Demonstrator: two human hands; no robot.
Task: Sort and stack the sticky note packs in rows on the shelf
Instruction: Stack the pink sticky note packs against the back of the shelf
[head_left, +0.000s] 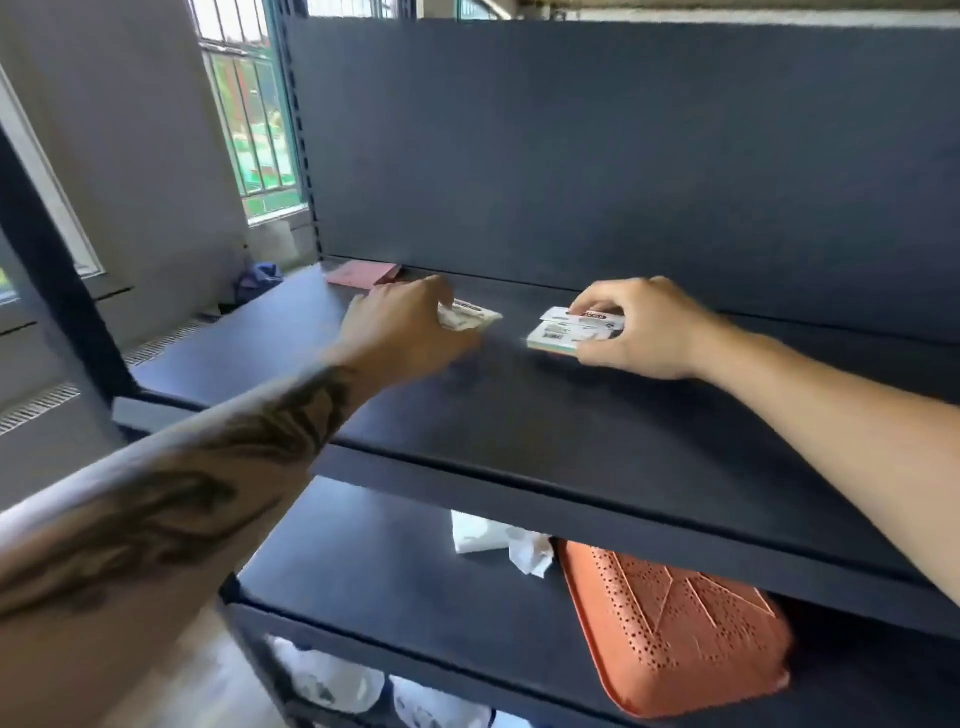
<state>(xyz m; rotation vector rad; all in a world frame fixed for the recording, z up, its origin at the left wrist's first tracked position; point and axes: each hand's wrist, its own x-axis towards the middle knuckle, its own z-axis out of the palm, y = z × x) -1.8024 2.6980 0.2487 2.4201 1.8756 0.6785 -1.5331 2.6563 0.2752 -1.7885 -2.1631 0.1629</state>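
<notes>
Both hands are reaching over the dark shelf (519, 415), well in from its near edge. The left hand (400, 332) is gripping a sticky note pack (470, 315) by its left end, fingers curled over it, so only the right part of the pack is showing; the pack is lying on or just above the shelf surface, and blur is hiding which. The right hand (634, 332) is holding a small stack of sticky note packs (574, 331), thumb on the near side and fingers curled over the far edge, with the stack sitting on the shelf. A gap of bare shelf is lying between the pack and the stack. A pink pack (362, 273) is lying flat at the far left, against the back panel (623, 156). On the lower shelf (389, 582), an orange perforated tray (670, 629) is resting beside crumpled white paper (498, 540). A barred window (249, 104) is showing at the far left.
</notes>
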